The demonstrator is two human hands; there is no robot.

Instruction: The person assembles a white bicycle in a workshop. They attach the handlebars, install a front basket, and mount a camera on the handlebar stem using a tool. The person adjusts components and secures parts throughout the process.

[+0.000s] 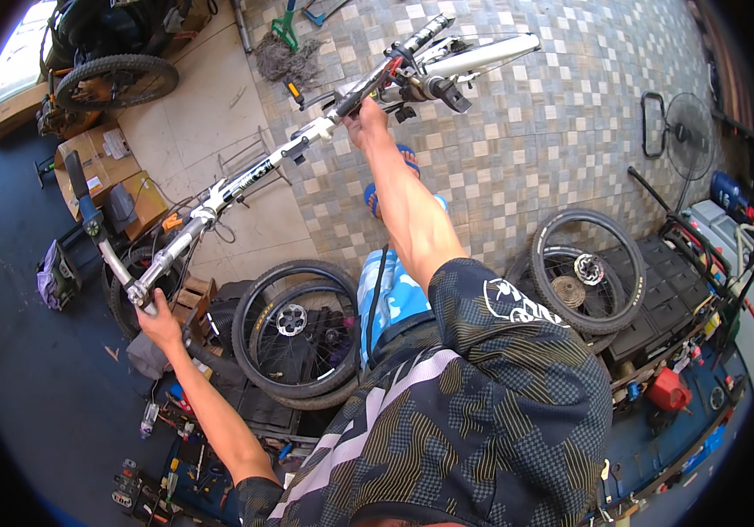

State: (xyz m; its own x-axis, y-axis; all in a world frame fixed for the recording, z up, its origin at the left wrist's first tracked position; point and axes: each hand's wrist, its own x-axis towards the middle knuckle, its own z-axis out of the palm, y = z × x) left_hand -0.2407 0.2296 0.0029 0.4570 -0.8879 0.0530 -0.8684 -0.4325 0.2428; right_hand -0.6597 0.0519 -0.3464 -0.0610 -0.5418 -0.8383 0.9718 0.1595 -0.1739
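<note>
A white and black bicycle frame [254,174] without wheels stretches diagonally from the lower left to the upper centre. My left hand [162,323] is closed around its front end, by the stem and handlebar [113,255]. Farther up, my right hand [366,125] has its fingers wrapped round the frame near the seat end; the underside of that grip is hidden. A white rear section [491,54] juts beyond it to the right. Both arms reach out, holding the frame over the floor.
Detached wheels with tyres [264,376] lie left of my legs, and more wheels [630,255] lie on the right. A mop [287,60], cardboard boxes [100,162] and another bicycle's wheel [118,82] are at the far left. A fan [689,136] stands right; tools and a red container [669,391] lie nearer.
</note>
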